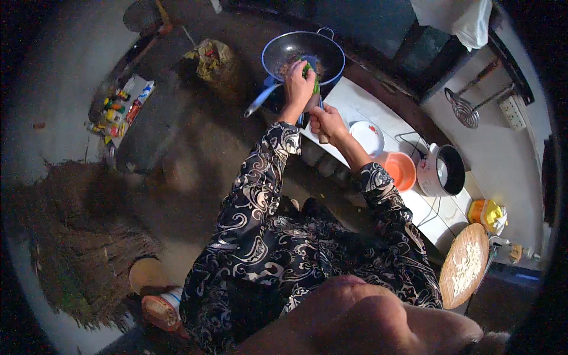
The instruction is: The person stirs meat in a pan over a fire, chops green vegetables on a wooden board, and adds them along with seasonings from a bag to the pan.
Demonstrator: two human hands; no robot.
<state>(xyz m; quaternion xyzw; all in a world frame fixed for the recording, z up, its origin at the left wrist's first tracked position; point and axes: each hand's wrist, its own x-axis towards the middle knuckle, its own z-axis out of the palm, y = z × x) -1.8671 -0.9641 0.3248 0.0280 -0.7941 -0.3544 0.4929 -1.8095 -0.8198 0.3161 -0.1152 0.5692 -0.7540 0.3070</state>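
Note:
My left hand [299,86] is over the near rim of a dark wok [327,46] with a blue rim, its fingers on some green leafy vegetable [316,84]. The greens lie along the blade of a kitchen knife [312,103], probably a cleaver, tilted up toward the wok. Its handle is in my right hand [330,122], just below and to the right. Inside the wok is some brownish food [284,68], partly hidden by my left hand. The wok's long blue-grey handle [262,100] points toward the lower left.
On the white tiled counter [426,206] stand a white plate [364,138], an orange plastic container [401,171] and an electric cooker pot [430,173]. Farther right is a round wooden board [457,266] with pale cut pieces. Several bottles and packets [116,116] are at left, above dry brushwood [84,239].

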